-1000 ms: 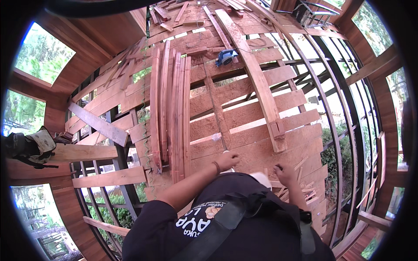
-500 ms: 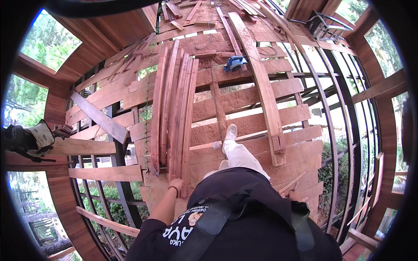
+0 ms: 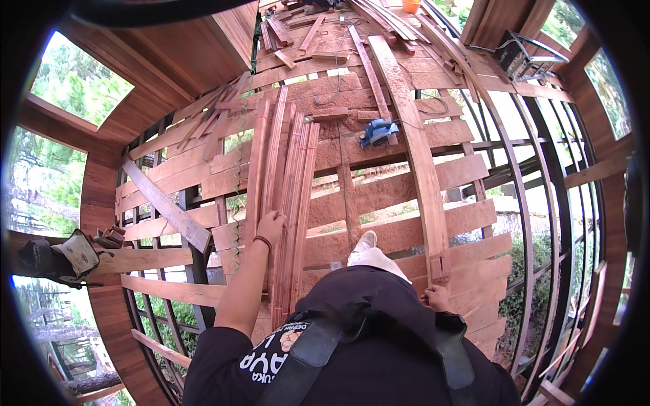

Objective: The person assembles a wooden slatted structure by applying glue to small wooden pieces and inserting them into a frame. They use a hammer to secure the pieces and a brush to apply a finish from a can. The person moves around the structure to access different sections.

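I stand on a curved wooden deck whose planks (image 3: 406, 196) are laid with wide gaps between them, so greenery and dark metal framing (image 3: 542, 155) show through on both sides; the solid footing is a narrow run down the middle, and the open slots widen toward the right rim. My left hand (image 3: 271, 225) reaches forward and rests flat, fingers spread, on the near end of a bundle of long thin wooden strips (image 3: 288, 176) that lies lengthwise along the deck, just left of my light shoe (image 3: 363, 245). My right hand (image 3: 435, 296) is low at my side, touching the edge of a plank beside the long bent board (image 3: 416, 149) that sweeps up the deck; I cannot tell whether its fingers are closed on anything. A blue electric planer (image 3: 377, 132) sits on the planks ahead, just left of that bent board, with a cord running from it. Farther off lie loose offcuts (image 3: 298, 40) and an orange bucket (image 3: 410, 5). A loose plank (image 3: 166, 206) lies slantwise at the left, and a cloth tool bag (image 3: 64, 257) hangs at the left rim. My dark shirt carries pale lettering on the left sleeve.
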The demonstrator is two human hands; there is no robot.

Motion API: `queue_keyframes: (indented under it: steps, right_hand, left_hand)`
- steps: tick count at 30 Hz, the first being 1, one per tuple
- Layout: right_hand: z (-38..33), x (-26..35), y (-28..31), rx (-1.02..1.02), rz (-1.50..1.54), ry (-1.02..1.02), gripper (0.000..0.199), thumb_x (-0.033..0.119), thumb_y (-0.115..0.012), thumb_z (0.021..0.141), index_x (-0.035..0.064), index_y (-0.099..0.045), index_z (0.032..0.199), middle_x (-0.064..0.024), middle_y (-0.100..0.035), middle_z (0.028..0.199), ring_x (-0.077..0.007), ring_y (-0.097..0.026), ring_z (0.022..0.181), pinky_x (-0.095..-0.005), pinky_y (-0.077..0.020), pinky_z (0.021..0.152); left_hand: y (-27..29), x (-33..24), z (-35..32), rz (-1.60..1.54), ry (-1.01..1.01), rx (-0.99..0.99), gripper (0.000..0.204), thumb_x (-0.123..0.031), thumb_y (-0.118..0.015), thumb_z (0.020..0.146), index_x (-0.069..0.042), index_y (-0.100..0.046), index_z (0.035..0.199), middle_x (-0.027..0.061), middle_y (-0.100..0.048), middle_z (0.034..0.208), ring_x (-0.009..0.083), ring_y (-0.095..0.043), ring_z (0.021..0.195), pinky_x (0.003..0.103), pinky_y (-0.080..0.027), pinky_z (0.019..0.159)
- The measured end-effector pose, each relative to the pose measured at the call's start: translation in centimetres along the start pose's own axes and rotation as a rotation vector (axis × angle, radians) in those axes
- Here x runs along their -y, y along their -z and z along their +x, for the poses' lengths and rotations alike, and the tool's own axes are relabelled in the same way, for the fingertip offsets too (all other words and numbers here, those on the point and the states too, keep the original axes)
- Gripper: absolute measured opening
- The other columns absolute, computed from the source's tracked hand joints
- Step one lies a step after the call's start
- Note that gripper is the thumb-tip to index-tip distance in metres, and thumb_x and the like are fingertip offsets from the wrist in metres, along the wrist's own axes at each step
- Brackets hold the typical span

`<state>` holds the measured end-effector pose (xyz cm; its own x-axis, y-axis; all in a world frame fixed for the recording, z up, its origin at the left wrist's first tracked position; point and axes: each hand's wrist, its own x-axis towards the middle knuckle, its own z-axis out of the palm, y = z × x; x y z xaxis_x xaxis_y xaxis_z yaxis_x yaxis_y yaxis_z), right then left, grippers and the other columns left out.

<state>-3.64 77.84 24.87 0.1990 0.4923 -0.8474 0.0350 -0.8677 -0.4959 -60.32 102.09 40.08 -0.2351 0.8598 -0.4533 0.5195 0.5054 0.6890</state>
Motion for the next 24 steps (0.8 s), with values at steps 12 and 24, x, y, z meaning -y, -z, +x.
queue_keyframes:
  steps: [12, 24]
  right_hand:
    - [7.5, 17.6, 3.3, -0.173, 0.076, 0.017, 0.016, 0.001, -0.038, 0.096, 0.0007, -0.052, 0.104, -0.0178, -0.067, 0.081, -0.0257, -0.069, 0.06, -0.0349, -0.0529, 0.049]
    - [22.8, 42.8, -7.0, -0.156, 0.028, 0.374, 0.018, 0.015, -0.053, 0.103, -0.0008, -0.056, 0.112, -0.0131, -0.069, 0.084, -0.0198, -0.069, 0.068, -0.0315, -0.0552, 0.059]
  left_hand:
    - [-4.0, 14.4, 2.4, 0.643, 0.13, 0.341, 0.022, -0.022, -0.061, 0.091, -0.007, -0.075, 0.1, 0.0166, -0.073, 0.106, 0.0308, -0.071, 0.1, 0.045, -0.056, 0.088]
    - [-3.6, 13.0, 19.2, -0.007, 0.508, 0.21, 0.029, -0.027, -0.058, 0.093, -0.001, -0.07, 0.091, 0.0126, -0.071, 0.082, 0.0262, -0.07, 0.079, 0.039, -0.055, 0.076]
